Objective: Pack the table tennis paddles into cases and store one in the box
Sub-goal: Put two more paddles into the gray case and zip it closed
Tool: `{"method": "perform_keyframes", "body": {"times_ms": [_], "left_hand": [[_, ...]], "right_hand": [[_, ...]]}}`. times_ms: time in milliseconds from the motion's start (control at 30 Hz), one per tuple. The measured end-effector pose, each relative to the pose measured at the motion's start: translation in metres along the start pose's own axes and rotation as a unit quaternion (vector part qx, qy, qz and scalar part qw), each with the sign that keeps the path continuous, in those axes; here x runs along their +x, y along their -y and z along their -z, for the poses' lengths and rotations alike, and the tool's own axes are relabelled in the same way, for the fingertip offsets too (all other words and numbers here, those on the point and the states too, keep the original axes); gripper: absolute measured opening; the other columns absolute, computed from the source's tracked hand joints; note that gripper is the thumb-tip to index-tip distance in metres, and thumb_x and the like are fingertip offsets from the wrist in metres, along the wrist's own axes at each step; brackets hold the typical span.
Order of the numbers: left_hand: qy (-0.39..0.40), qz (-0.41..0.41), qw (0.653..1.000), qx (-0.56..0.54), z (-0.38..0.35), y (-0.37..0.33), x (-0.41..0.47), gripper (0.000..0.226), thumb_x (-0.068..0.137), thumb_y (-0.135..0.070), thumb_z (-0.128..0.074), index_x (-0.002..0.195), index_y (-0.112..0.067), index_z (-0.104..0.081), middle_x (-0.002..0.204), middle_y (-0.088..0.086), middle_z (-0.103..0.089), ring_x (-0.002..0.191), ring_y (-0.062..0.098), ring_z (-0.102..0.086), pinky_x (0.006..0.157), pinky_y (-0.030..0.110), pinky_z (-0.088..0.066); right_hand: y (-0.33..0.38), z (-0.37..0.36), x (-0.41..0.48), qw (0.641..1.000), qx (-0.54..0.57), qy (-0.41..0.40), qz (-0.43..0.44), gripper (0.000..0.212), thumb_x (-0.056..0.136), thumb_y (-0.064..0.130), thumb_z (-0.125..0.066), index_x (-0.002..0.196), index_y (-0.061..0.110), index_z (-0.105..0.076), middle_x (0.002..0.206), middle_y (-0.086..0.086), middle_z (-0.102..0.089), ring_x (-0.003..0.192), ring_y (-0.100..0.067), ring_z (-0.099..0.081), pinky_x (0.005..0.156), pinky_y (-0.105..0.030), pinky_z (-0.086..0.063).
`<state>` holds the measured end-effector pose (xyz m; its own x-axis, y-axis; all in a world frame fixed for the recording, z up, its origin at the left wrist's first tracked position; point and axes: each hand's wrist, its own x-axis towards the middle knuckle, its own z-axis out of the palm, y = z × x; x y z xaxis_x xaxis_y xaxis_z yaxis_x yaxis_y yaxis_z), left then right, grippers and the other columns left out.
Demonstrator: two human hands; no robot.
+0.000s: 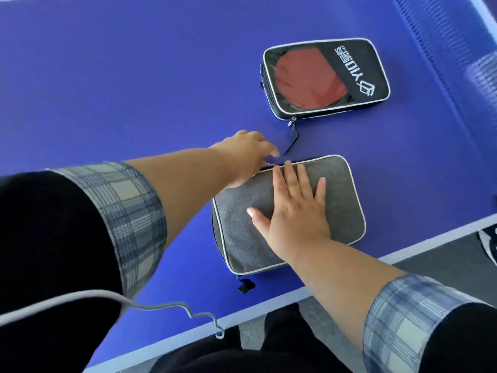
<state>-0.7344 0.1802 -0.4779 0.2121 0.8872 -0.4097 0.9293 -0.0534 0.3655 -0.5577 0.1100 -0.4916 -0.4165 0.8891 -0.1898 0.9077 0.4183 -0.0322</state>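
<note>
A grey fabric paddle case [341, 200] with white piping lies on the blue table near its front edge. My right hand [293, 208] presses flat on its top, fingers straight. My left hand [247, 157] reaches to the case's far left corner, where its fingertips pinch at the zipper; the pull itself is hidden by the fingers. Farther back lies a black case [325, 76] with a clear window, through which a red paddle [301, 79] shows. Its zipper strap [294, 135] trails toward the grey case.
The blue table tennis table [134, 90] stretches away, with its white-edged front rim [403, 254] at lower right and the net [457, 49] at the far right. A grey cable [161, 308] hangs across my left sleeve. No box is in view.
</note>
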Motion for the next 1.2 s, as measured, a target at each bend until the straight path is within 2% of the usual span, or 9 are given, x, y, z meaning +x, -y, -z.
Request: {"method": "perform_keyframes", "body": {"times_ms": [67,167,400,467,633,833,1000,1100,1200], "left_hand": [[0.033,-0.074,0.995,0.052,0.006,0.001,0.01,0.038,0.101,-0.039,-0.046,0.137,-0.051,-0.043,0.14,-0.01,-0.041,0.127,0.022,-0.036,0.089,0.05,-0.047],[0.03,-0.145,0.985,0.094,0.011,0.001,0.018,0.031,0.099,-0.037,-0.049,0.128,-0.046,-0.054,0.134,-0.009,-0.047,0.12,0.021,-0.041,0.084,0.051,-0.05],[0.008,-0.162,0.979,0.12,0.005,0.008,0.017,0.018,0.1,-0.027,-0.045,0.112,-0.03,-0.058,0.117,-0.006,-0.054,0.111,0.02,-0.043,0.077,0.04,-0.044],[0.0,-0.149,0.984,0.101,0.006,0.013,0.014,0.011,0.099,-0.026,-0.045,0.1,-0.031,-0.055,0.109,-0.006,-0.056,0.108,0.02,-0.046,0.08,0.042,-0.046],[-0.019,-0.085,0.995,0.057,0.001,0.041,-0.016,0.011,0.098,-0.026,-0.044,0.094,-0.03,-0.052,0.098,-0.006,-0.055,0.103,0.021,-0.048,0.079,0.046,-0.05],[-0.064,-0.009,0.998,0.006,-0.022,0.066,-0.054,0.015,0.101,-0.027,-0.043,0.099,-0.025,-0.057,0.101,-0.004,-0.058,0.1,0.022,-0.05,0.082,0.041,-0.047],[-0.149,0.068,0.985,-0.06,-0.051,0.064,-0.099,0.019,0.101,-0.028,-0.048,0.107,-0.017,-0.062,0.104,0.004,-0.064,0.101,0.029,-0.055,0.088,0.039,-0.043],[-0.209,0.103,0.97,-0.069,-0.078,0.046,-0.138,0.023,0.101,-0.027,-0.051,0.1,-0.008,-0.064,0.095,0.012,-0.064,0.094,0.036,-0.056,0.088,0.04,-0.041],[-0.229,0.138,0.961,-0.074,-0.102,0.018,-0.165,0.027,0.101,-0.026,-0.054,0.092,-0.002,-0.063,0.088,0.016,-0.063,0.086,0.039,-0.057,0.083,0.044,-0.043]], "right_hand": [[0.0,-0.001,0.0,1.0,0.0,0.0,-0.004,0.093,0.086,0.075,-0.02,0.158,0.016,-0.015,0.167,-0.008,-0.014,0.153,-0.027,-0.007,0.12,-0.06,0.0],[0.0,-0.001,-0.001,1.0,-0.004,-0.007,-0.005,0.092,0.087,0.074,-0.023,0.158,0.016,-0.016,0.166,-0.007,-0.016,0.153,-0.027,-0.009,0.12,-0.06,-0.001],[0.001,-0.003,-0.002,1.0,-0.011,-0.025,-0.01,0.09,0.087,0.072,-0.028,0.156,0.015,-0.025,0.164,-0.008,-0.024,0.152,-0.027,-0.017,0.119,-0.061,-0.007],[0.001,-0.003,-0.002,1.0,-0.014,-0.026,-0.009,0.088,0.088,0.071,-0.028,0.156,0.016,-0.024,0.164,-0.008,-0.024,0.152,-0.028,-0.017,0.119,-0.062,-0.008],[-0.001,-0.002,-0.002,0.999,-0.029,-0.021,0.01,0.074,0.091,0.07,-0.026,0.156,0.036,-0.021,0.164,-0.013,-0.022,0.151,-0.035,-0.017,0.118,-0.064,-0.008],[-0.002,-0.004,-0.001,0.999,-0.048,-0.021,0.013,0.07,0.091,0.071,-0.023,0.154,0.041,-0.022,0.164,-0.014,-0.022,0.15,-0.037,-0.016,0.117,-0.066,-0.008],[-0.003,-0.007,-0.001,0.998,-0.045,-0.028,0.016,0.071,0.091,0.073,-0.02,0.154,0.042,-0.019,0.164,-0.012,-0.021,0.15,-0.036,-0.017,0.117,-0.065,-0.009],[-0.004,-0.008,-0.001,0.998,-0.039,-0.036,0.018,0.071,0.09,0.073,-0.02,0.154,0.043,-0.02,0.164,-0.012,-0.021,0.15,-0.036,-0.016,0.117,-0.065,-0.008],[-0.005,-0.009,-0.001,0.998,-0.034,-0.04,0.021,0.072,0.09,0.073,-0.019,0.154,0.042,-0.021,0.164,-0.013,-0.02,0.15,-0.036,-0.015,0.117,-0.066,-0.007]]}}
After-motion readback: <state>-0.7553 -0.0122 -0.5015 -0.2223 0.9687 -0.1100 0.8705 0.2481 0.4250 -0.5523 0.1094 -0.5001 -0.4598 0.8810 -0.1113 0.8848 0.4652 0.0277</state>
